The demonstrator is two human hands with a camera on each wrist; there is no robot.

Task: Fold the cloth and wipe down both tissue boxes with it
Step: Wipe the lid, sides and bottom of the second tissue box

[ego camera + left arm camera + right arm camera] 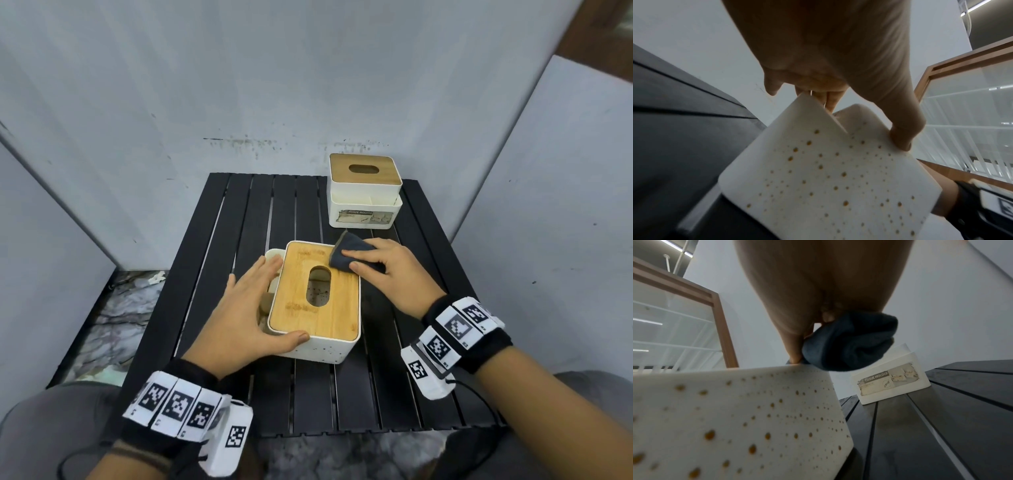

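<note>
The near tissue box [315,301] has a bamboo lid with an oval slot and a white speckled body [828,178] [735,418]. My left hand [257,305] [838,65] steadies it from the left: straight fingers lie along its side compartment, and the thumb [902,139] rests on the front edge. My right hand [380,267] [818,280] grips the folded dark blue cloth [349,245] [849,344] and presses it onto the lid's far right corner. The second tissue box [364,190] [892,379], white with a bamboo lid, stands untouched at the back right.
Both boxes sit on a black slatted table [376,394] [941,418]. Grey wall panels [239,85] close it in at the back and both sides. A gap down to a marbled floor [120,318] opens along the table's left edge.
</note>
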